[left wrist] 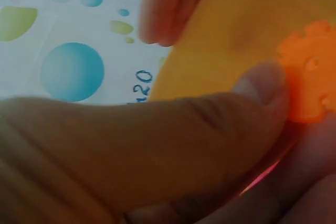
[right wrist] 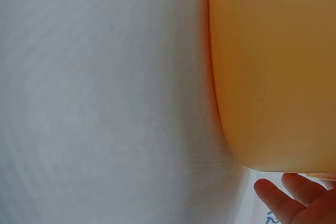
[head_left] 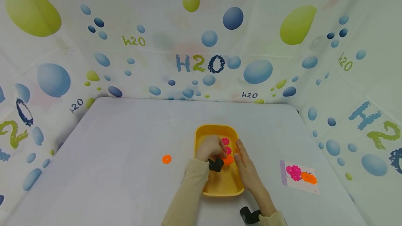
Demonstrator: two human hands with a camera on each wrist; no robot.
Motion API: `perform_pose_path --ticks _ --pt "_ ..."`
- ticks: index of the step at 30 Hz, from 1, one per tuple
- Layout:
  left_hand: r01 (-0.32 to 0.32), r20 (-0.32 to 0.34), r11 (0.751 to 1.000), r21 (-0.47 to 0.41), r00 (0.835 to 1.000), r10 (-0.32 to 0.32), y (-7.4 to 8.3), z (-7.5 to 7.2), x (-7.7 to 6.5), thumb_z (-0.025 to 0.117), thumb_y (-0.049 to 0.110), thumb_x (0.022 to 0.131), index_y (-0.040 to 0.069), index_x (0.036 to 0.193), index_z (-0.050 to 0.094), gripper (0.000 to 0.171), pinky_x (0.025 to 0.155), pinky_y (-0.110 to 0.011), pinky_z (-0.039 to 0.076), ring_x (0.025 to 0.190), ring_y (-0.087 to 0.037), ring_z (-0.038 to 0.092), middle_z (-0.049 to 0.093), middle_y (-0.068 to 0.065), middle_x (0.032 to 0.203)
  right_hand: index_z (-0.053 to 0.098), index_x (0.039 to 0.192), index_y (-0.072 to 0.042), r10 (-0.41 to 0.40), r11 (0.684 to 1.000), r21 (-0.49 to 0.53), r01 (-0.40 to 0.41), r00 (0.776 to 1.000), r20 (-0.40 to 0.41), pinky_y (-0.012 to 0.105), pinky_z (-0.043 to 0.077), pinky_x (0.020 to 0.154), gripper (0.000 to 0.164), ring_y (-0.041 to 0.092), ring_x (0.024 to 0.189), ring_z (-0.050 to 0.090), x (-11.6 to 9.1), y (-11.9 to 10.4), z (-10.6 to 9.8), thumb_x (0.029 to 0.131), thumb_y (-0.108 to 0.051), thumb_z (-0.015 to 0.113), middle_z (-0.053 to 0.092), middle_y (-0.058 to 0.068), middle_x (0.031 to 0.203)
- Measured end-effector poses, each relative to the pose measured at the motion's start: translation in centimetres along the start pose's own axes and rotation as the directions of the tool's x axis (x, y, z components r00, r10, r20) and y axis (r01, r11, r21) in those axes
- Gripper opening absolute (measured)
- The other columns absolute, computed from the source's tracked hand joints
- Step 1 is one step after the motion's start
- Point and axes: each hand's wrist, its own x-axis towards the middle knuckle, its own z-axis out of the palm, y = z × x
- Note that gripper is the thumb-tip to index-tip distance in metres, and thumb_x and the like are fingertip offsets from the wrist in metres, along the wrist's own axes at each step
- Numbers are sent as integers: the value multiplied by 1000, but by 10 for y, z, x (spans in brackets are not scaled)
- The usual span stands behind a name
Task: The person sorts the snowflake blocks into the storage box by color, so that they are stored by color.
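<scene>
My left hand [head_left: 210,148] reaches into a yellow tray [head_left: 223,185]. In the left wrist view its thumb presses on an orange flower-shaped disc [left wrist: 313,72], with fingers under it; a thin pink edge shows below the thumb. Two pink flower-shaped discs [head_left: 225,141] lie near the fingertips in the head view, and orange [head_left: 228,160] shows just below them. How many orange discs are there is unclear. Along the tray's right side lies my right hand [head_left: 248,171], its fingers extended and touching the rim.
Left of the tray, a single orange flower-shaped disc [head_left: 166,159] lies on the white table [head_left: 110,170]. To the right is a card [head_left: 299,177] picturing pink and orange flower shapes. A patterned curtain [head_left: 157,44] surrounds the table's back and sides.
</scene>
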Motion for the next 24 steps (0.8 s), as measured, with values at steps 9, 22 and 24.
perform_pose_path --ticks 9,22,24 --pt "78 31 995 58 996 -80 1 21 5 83 6 71 7 62 59 26 48 -22 44 49 -15 51 49 0 54 19 155 -9 -12 1000 -1 12 1000 -4 57 17 117 54 38 148 19 -1 1 1 106 -23 35 18 15 162" --pt "127 -1 989 75 992 -127 9 39 7 82 -1 71 -3 75 64 18 51 -28 52 51 -19 57 60 -8 62 20 154 -6 -23 1000 -14 23 1000 -13 57 17 117 53 41 147 20 0 1 0 106 -21 34 18 18 161" --pt "124 -16 990 71 992 -123 10 41 7 80 -3 72 -3 76 64 16 51 -29 53 50 -20 59 60 -9 62 20 154 -6 -27 1000 -14 27 1000 -16 58 17 116 53 41 147 21 -1 1 0 106 -20 35 18 18 161"
